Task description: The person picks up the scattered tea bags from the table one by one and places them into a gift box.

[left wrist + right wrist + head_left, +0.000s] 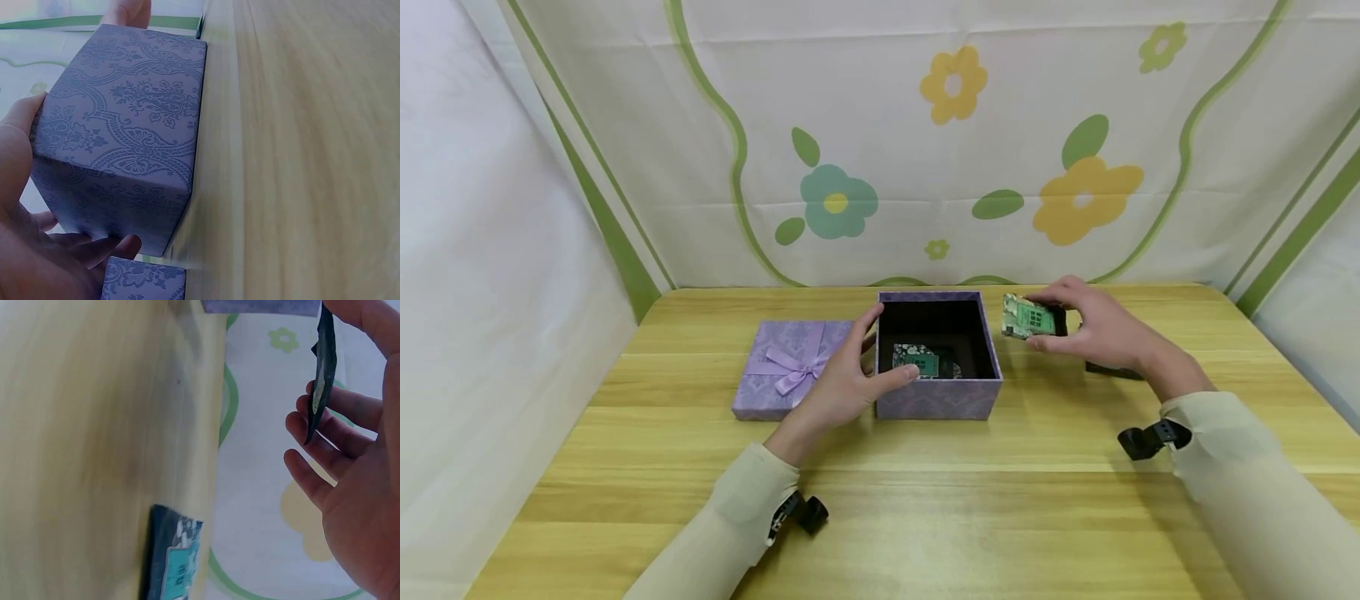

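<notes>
A purple patterned gift box (938, 402) stands uncovered on the table, its inside black. My left hand (841, 382) holds it at the left front corner, the thumb over the front rim and the fingers along the left wall (119, 206). At least one green-and-black packet (917, 360) lies inside the box. Right of the box, my right hand (1101, 332) pinches a similar flat packet (1028, 318) between thumb and fingers, raised over the table. The right wrist view shows this held packet (322, 375) edge-on.
The purple lid (775, 350) with its ribbon bow lies left of the box, partly behind my left hand. Another packet (175, 559) rests on the wooden table (925, 517) near my right wrist. A flowered white cloth (895, 150) hangs behind the table.
</notes>
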A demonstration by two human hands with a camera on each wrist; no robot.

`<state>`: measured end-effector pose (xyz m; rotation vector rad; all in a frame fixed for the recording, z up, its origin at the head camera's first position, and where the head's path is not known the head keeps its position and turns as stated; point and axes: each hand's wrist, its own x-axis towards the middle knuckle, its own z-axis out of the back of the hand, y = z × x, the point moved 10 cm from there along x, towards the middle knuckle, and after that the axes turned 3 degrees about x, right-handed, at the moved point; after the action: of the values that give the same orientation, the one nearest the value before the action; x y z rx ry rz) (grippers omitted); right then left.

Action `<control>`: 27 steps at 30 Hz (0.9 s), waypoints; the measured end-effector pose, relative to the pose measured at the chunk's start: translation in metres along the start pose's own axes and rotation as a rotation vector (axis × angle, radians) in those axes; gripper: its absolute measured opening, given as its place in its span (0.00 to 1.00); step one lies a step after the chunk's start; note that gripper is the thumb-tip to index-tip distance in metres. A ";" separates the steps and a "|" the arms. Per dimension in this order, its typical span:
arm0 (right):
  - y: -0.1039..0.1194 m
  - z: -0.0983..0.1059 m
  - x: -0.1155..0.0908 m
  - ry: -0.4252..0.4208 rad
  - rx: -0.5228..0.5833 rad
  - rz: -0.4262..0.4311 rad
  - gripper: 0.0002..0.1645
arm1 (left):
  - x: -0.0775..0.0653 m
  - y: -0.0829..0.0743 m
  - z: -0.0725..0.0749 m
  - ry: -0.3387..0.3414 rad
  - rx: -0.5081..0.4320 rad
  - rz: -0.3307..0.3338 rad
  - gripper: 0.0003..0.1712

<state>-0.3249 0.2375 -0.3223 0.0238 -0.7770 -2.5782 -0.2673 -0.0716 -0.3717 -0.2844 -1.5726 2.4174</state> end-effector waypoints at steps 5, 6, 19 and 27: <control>0.015 0.005 0.001 -0.019 0.033 0.020 0.39 | 0.001 0.000 0.000 -0.001 -0.001 -0.003 0.60; 0.018 0.005 0.001 -0.022 0.040 0.026 0.39 | 0.001 0.000 0.000 -0.001 -0.003 -0.004 0.60; 0.070 0.002 0.009 -0.025 0.040 0.168 0.36 | 0.000 -0.002 0.000 0.000 0.000 -0.004 0.59; 0.092 -0.012 0.016 -0.027 0.033 0.235 0.38 | -0.001 -0.002 0.000 0.001 0.004 -0.001 0.60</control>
<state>-0.3001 0.1564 -0.2822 -0.0869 -0.7831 -2.3484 -0.2662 -0.0713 -0.3703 -0.2842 -1.5669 2.4186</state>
